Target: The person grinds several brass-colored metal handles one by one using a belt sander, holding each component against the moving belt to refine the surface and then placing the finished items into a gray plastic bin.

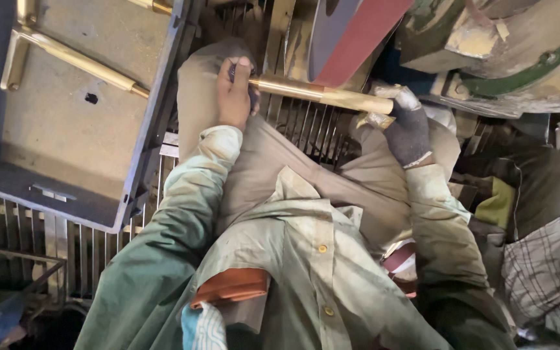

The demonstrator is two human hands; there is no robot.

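A seated worker grips a brass rod point(322, 94) across the knees, bare left hand point(234, 91) closed on one end, gloved right hand point(404, 126) clamped on the other. Keeping it level against the red sanding belt point(364, 35) seems key. A grey tray point(79, 110) of rods crowds the left.

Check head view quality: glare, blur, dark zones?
Head view: warm, dim light; glare streak along the brass rod between the left hand and gloved right hand; bottom-left corner nearly black; belt and upper right soft; wide-angle bend at edges.
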